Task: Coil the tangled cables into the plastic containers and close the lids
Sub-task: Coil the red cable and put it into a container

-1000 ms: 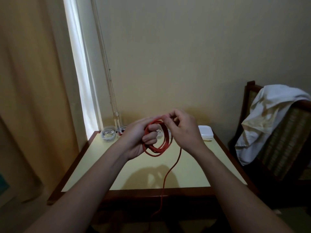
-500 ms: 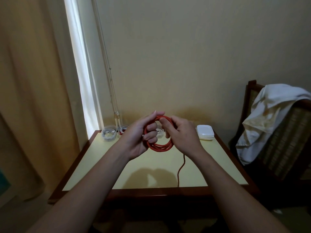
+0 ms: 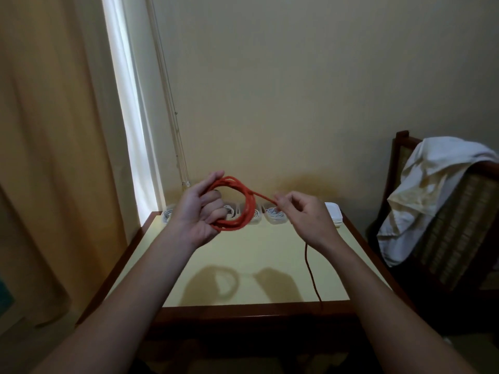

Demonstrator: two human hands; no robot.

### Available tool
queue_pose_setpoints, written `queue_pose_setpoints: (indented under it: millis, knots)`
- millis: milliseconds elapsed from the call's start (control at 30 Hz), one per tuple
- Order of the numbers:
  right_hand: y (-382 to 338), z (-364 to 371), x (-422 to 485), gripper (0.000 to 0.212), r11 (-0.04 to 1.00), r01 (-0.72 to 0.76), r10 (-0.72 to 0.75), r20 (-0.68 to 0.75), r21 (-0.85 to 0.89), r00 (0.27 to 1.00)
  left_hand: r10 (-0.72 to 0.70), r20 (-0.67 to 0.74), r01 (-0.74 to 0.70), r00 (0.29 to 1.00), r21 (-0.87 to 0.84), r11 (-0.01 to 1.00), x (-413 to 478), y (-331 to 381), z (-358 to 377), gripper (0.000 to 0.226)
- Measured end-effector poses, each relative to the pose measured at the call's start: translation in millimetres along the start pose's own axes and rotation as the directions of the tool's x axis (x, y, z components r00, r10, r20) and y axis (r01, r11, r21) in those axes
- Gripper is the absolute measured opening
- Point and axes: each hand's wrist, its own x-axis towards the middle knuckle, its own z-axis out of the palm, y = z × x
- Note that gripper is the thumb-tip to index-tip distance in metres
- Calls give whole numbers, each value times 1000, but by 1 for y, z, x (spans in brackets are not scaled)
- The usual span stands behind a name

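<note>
Pale yellow desk [image 3: 243, 255] stands against a beige wall. Above it, the left hand [image 3: 198, 214] holds a coiled orange-red rubber cable [image 3: 247, 209], its grip curled through the loops. Just right, the right hand [image 3: 305, 214] pinches the strand leaving the coil, the grip narrow; the loose tail drops over the near edge. Small clear plastic containers [image 3: 275, 215] line the far edge.

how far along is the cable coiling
Done: containers along the far edge of the table hold white cables. In hand: the left hand holds the red cable in loops while the right hand pinches its strand. Left: its loose tail hangs off the table; a white stack, seemingly lids, sits unused.
</note>
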Motion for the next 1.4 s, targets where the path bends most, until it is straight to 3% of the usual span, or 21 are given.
queue_pose_setpoints:
  millis: [233,400,500,600,700,767,833,900,1000,1100,1167,1267,1333,1400]
  knots:
    - [28,-16,-22,36,995,-95,91,84,43,992,129,-157,-152,979,-146,977,-2,31,-10,1]
    - [47,-15,-31,8,990,-141,138,94,27,986,259,-222,-316,940,-281,906,-3,44,-20,36]
    - [44,-14,-34,9,995,-57,66,104,-80,992,334,-274,-377,902,-121,918,3,40,-23,35]
    - [29,-10,-31,12,964,44,29,271,-261,962,438,-242,-406,866,173,897,10,26,-21,32]
    - [4,-8,-27,17,934,161,7,468,-318,884,515,-103,-371,851,575,729,8,4,-14,31]
    - [-15,-6,-25,20,929,237,-48,544,-284,837,473,8,-322,881,743,587,5,-8,-9,31]
    - [-29,-3,-22,20,940,270,-136,498,-207,857,365,91,-283,927,808,516,2,-18,-6,32]
    - [-35,0,-15,21,947,282,-219,339,-151,915,264,140,-258,954,832,491,-3,-27,-2,33]
    - [-36,2,-6,18,953,281,-264,144,-116,954,160,126,-196,979,800,567,-10,-39,2,30]
    - [-34,8,-3,14,954,274,-271,43,-121,962,-11,120,-57,993,549,834,-10,-45,3,26]
    - [-32,14,-5,19,965,240,-244,-31,-102,969,-127,153,61,980,378,924,-9,-44,6,17]
    - [-27,19,-14,39,991,126,-124,-55,35,991,-156,182,108,971,251,962,-9,-40,11,25]
    - [-23,21,-20,52,993,56,-57,8,104,998,-122,182,77,976,236,969,-9,-38,12,37]
    - [-21,24,-23,51,992,10,-19,74,129,997,-84,182,38,980,242,970,-9,-39,12,50]
